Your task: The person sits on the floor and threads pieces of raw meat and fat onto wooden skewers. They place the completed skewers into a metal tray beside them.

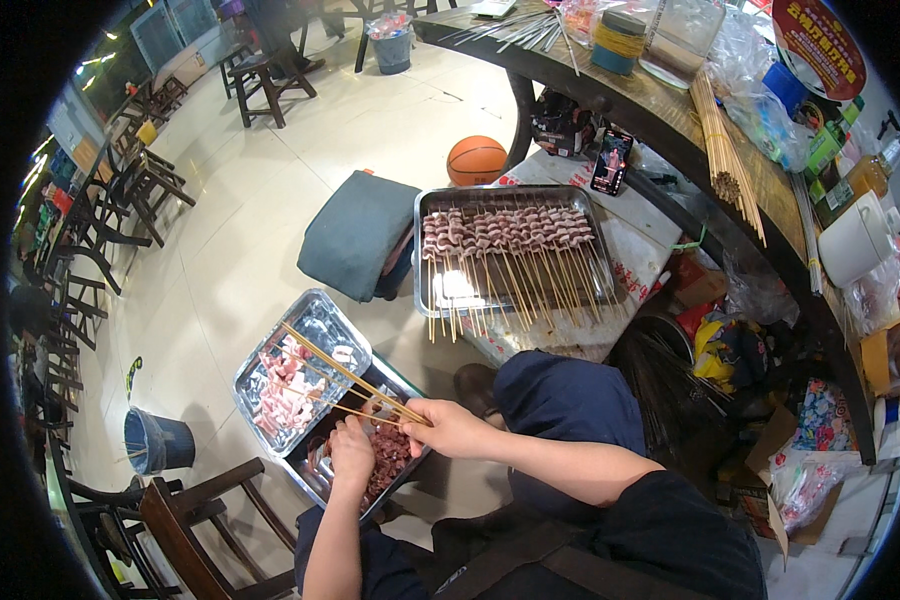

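Several thin bamboo skewers (345, 367) are held in my right hand (450, 429), fanning out up and left over the trays. My left hand (352, 452) is down at the dark red meat pieces (390, 457) in the lower metal tray; its fingertips are partly hidden, and whether they hold a piece I cannot tell. Pale pink and white meat pieces (289, 397) lie in the metal tray (251, 356) just beyond. Ahead to the right, a larger metal tray (420, 225) holds a row of threaded meat skewers (510, 231), their bare ends pointing towards me.
A phone (612, 162) with a lit screen stands behind the large tray, near a basketball (477, 160). The curved wooden table (652, 97) on the right bears a bundle of bamboo skewers (722, 150) and bottles. A cushioned stool (356, 232), a lined bucket (157, 441) and a wooden chair (202, 517) stand around.
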Tool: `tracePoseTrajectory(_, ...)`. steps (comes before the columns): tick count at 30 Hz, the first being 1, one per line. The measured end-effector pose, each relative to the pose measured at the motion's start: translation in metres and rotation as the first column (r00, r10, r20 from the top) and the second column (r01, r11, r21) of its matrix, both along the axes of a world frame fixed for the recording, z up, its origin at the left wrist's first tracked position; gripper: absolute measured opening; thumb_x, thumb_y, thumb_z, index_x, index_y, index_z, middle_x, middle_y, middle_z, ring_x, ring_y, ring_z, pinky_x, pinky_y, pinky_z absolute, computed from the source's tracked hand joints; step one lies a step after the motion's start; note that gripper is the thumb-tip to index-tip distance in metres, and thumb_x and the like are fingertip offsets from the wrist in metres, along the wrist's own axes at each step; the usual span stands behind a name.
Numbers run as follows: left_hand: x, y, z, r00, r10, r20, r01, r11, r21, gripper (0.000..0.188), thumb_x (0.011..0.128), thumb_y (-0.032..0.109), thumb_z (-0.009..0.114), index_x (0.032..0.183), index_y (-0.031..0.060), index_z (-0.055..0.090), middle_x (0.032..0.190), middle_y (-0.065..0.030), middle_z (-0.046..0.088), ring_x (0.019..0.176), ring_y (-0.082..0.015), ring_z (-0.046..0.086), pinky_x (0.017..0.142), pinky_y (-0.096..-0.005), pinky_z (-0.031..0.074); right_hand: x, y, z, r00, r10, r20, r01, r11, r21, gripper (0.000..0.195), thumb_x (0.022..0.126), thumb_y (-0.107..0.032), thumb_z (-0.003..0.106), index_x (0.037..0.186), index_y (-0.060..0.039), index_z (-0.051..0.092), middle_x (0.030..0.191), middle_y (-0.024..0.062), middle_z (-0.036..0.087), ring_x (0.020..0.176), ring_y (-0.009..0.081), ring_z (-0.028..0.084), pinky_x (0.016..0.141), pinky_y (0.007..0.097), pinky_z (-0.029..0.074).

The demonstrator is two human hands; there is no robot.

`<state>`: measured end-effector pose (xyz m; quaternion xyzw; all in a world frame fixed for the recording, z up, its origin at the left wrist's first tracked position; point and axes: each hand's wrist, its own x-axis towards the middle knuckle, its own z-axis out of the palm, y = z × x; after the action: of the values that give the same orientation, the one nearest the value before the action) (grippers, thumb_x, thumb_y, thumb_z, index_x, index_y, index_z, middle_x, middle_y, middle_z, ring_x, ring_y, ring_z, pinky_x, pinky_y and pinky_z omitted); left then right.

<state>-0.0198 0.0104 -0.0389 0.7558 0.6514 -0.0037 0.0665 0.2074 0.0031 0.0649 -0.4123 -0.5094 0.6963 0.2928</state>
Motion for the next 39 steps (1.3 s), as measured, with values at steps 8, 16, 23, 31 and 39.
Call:
tracePoseTrajectory(8, 0.000, 0.011, 0.044, 0.978, 0.063, 0.198, -0.091, 0.986, 0.140, 0.012, 0.078, 0.007, 0.060, 0.077, -0.0008, 0.052, 0.072, -0.0213, 0.061, 0.074, -0.0387, 0.059, 0.071, -0.0458, 0.046, 0.002, -0.001, 0.004, 0.999, -0.009, 0.037, 0.007, 0.999, 0.034, 0.011, 0.093, -0.012, 0.050, 0.086, -0.0032, 0.051, 0.066, 0.0010, 0.060, 0.065, 0.0085, 0.055, 0.066, 0.0255, 0.043)
tracePoseTrajectory(16, -0.015, 0.009, 0.028, 0.971, 0.099, 0.218, -0.137, 0.976, 0.166, 0.021, 0.071, 0.009, 0.070, 0.076, 0.0007, 0.051, 0.077, -0.0201, 0.062, 0.075, -0.0401, 0.059, 0.067, -0.0453, 0.047, 0.000, -0.001, 0.008, 0.997, 0.004, 0.073, -0.008, 0.998, 0.056, 0.012, 0.093, -0.012, 0.050, 0.085, -0.0033, 0.051, 0.066, 0.0011, 0.060, 0.066, 0.0081, 0.054, 0.067, 0.0254, 0.043)
tracePoseTrajectory(23, -0.009, 0.021, 0.041, 0.702, 0.509, 0.498, -0.382, 0.859, -0.341, 0.023, 0.076, 0.015, 0.070, 0.086, -0.0015, 0.057, 0.074, -0.0134, 0.062, 0.078, -0.0275, 0.063, 0.072, -0.0367, 0.048, 0.005, -0.001, 0.007, 0.996, 0.004, 0.084, -0.007, 0.999, 0.038, 0.012, 0.093, -0.013, 0.050, 0.085, -0.0039, 0.051, 0.066, 0.0008, 0.060, 0.065, 0.0078, 0.054, 0.066, 0.0254, 0.043)
tracePoseTrajectory(31, -0.038, 0.027, 0.092, -0.337, 0.518, 0.786, -0.122, 0.804, -0.582, 0.019, 0.091, -0.001, 0.050, 0.109, 0.0013, 0.052, 0.106, -0.0108, 0.058, 0.092, -0.0158, 0.060, 0.083, -0.0269, 0.050, 0.002, 0.000, 0.002, 0.997, 0.036, 0.063, -0.039, 0.998, 0.049, 0.014, 0.093, -0.017, 0.051, 0.088, -0.0036, 0.053, 0.066, 0.0023, 0.061, 0.065, 0.0111, 0.058, 0.065, 0.0280, 0.045)
tracePoseTrajectory(39, -0.069, 0.036, 0.119, -0.625, 0.322, 0.712, -0.081, 0.880, -0.469, 0.027, 0.096, 0.010, 0.047, 0.118, -0.0041, 0.047, 0.114, -0.0150, 0.055, 0.108, -0.0215, 0.055, 0.097, -0.0321, 0.045, 0.005, -0.006, 0.002, 0.998, 0.052, 0.024, -0.051, 0.997, -0.060, 0.011, 0.094, -0.009, 0.050, 0.098, -0.0002, 0.055, 0.071, 0.0027, 0.061, 0.070, 0.0089, 0.056, 0.071, 0.0232, 0.042)
